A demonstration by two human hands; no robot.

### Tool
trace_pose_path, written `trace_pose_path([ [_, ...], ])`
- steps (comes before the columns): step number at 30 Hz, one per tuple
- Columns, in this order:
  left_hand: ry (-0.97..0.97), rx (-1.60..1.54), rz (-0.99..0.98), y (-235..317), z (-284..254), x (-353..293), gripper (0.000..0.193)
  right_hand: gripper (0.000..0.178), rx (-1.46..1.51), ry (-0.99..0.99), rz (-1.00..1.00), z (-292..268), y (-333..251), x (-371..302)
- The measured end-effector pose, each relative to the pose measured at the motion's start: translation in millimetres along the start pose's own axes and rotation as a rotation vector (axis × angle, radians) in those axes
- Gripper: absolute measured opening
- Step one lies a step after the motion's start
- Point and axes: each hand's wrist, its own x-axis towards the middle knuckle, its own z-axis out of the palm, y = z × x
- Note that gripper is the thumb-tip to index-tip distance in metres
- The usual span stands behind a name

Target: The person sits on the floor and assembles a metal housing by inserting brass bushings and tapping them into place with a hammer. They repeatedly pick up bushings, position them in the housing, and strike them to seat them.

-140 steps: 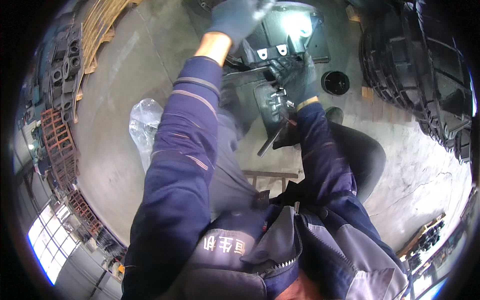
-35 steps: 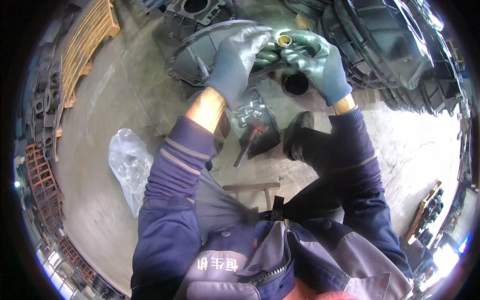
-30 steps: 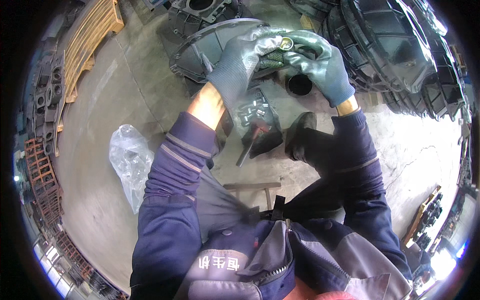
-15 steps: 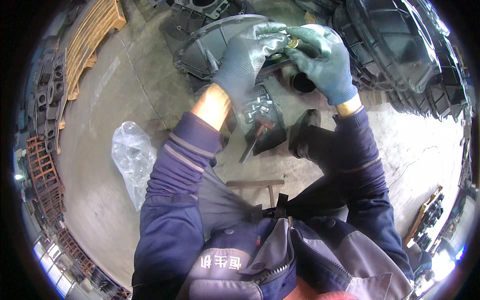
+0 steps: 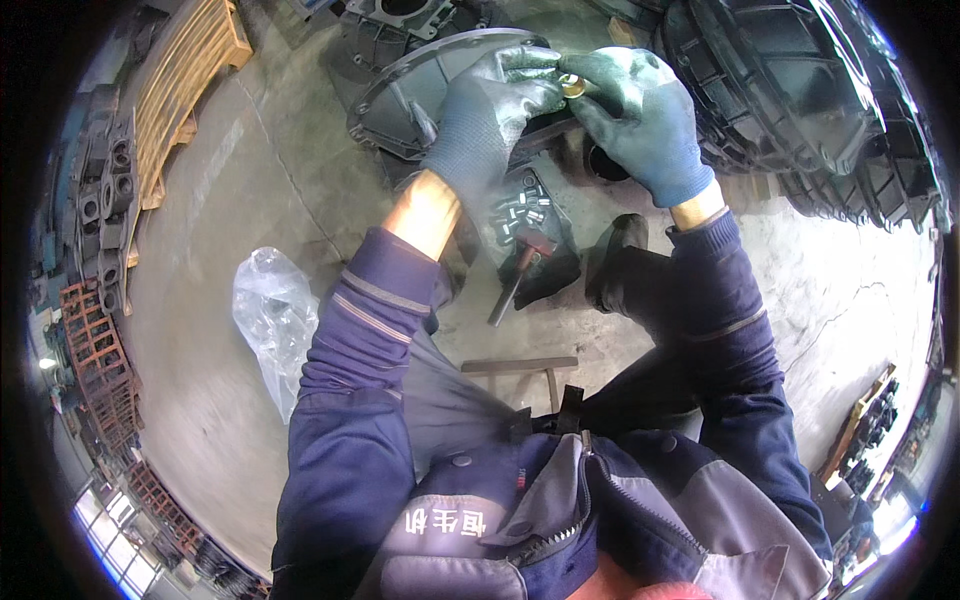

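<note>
Both my hands wear grey-green coated gloves and meet at the top middle. My right hand (image 5: 645,115) pinches a small brass-coloured ring (image 5: 572,86) between thumb and fingers. My left hand (image 5: 490,112) is closed, its fingertips right beside the ring; whatever they grip is hidden by the glove. Under and behind the left hand lies a large dark cast-metal housing (image 5: 385,118) with a curved flanged rim. Below the hands, a hammer (image 5: 528,255) rests on a dark bag or sheet, next to several small shiny metal cylinders (image 5: 525,207).
Large ribbed black castings (image 5: 770,80) are stacked at the upper right. A clear plastic bag (image 5: 272,315) lies on the concrete floor at left. Wooden pallets (image 5: 190,85) stand at the upper left. A small bar-shaped stand (image 5: 520,366) sits between my legs.
My hands have shifted slightly, and the brass-coloured ring has tilted and moved a little left, closer to the left fingertips. The whole view has shifted slightly; the hammer and bag look unmoved.
</note>
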Motion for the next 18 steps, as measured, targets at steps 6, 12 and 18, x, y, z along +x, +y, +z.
trace_pose_path([
  [6,-0.023,0.065,0.021,-2,-2,-1,0.033,0.034,-0.008,-0.027,-0.014,-1,-1,-2],
  [12,-0.063,0.194,0.059,-3,-3,6,0.028,0.034,-0.048,-0.070,-0.017,1,3,-7],
  [18,-0.065,0.178,0.052,-8,-2,2,0.027,0.034,-0.063,-0.107,-0.018,1,3,-11],
])
